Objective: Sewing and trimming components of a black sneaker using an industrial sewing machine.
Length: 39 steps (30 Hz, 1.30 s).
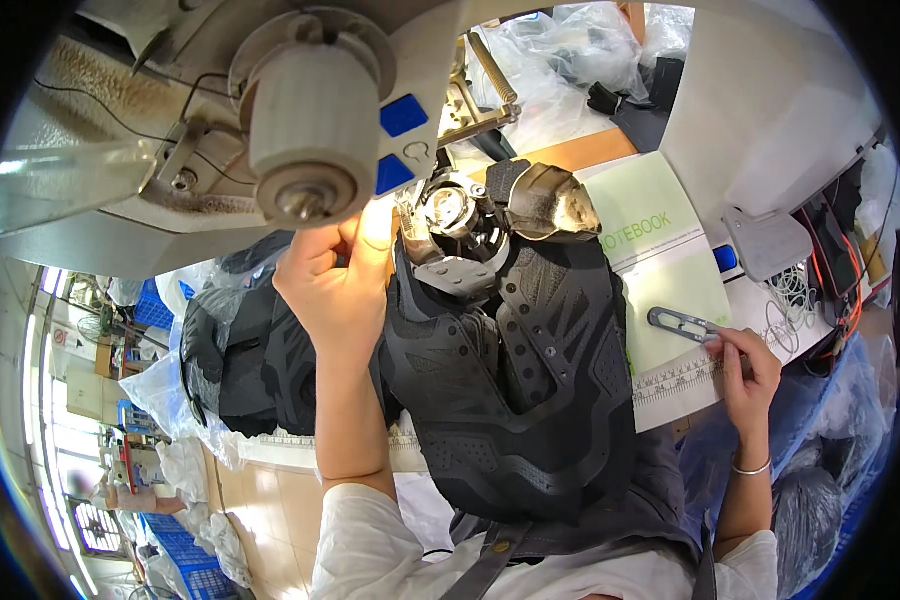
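"Where are the hands?"

"I see two, well apart. The right hand (pixel 753 375) pinches one end of one grey slotted tool (pixel 682 325). The left hand (pixel 335 290) is raised beside the metal machine head (pixel 460 235), fingers close together; I can't tell whether they grip anything."

"And the work?"

"I count one large black textured piece (pixel 515 400) below the machine head, reaching down toward the person's lap. More black pieces (pixel 260 360) lie to its left, too overlapped for me to count."

"Any writing?"

"Green lettering on one pale green notebook (pixel 670 285); ruler marks (pixel 660 382) along the table edge."

"Surface and room?"

"I see a white table (pixel 685 398), clear plastic bags (pixel 590 50) behind, and, lower left, blue crates (pixel 180 545) beside a tan floor (pixel 260 490)."
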{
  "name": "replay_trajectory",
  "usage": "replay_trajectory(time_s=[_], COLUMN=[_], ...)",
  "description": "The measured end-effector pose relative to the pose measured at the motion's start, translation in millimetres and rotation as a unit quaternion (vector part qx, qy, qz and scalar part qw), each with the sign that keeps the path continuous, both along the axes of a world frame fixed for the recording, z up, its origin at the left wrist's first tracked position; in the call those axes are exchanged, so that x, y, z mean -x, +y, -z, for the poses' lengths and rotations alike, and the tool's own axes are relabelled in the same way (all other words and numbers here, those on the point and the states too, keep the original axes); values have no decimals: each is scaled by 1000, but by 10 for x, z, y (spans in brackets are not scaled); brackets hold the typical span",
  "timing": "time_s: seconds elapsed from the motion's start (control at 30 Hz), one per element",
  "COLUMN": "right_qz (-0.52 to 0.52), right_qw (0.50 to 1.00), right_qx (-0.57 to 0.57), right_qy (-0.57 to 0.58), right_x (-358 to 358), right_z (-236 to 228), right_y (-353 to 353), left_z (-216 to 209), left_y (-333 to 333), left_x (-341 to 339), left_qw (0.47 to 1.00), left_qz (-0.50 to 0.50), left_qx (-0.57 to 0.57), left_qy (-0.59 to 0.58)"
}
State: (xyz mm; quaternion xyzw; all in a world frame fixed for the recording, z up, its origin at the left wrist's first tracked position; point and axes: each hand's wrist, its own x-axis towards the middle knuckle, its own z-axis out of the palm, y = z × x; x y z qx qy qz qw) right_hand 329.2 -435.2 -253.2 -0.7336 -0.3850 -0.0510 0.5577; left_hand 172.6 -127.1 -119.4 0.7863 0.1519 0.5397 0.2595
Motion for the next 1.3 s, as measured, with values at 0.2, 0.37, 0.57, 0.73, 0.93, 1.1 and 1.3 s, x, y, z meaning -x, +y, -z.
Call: replay_trajectory(time_s=[0.2,0.37,0.57,0.73,0.93,1.1,1.3], right_qz=[4,23,35,39,51,149,103], right_qw=[1000,1000,999,998,999,980,989], right_qx=[-6,-8,-7,-4,-13,-83,-67], right_qy=[5,17,23,42,-10,-104,-78], right_x=[-1,23,28,33,-34,-327,-397], right_z=[39,47,76,91,-29,-522,-601], right_y=[-8,0,11,2,-85,-351,-412], left_z=[-31,-12,-52,-19,-71,-62,-112], left_y=[25,34,-47,-28,-30,37,42], left_x=[-27,8,-56,-66,-23,37,78], left_qw=[999,999,994,993,993,995,992], left_qz=[48,27,40,48,55,68,97], left_qx=[1,20,98,99,100,74,72], left_qy=[-25,22,-35,-44,-9,15,47])
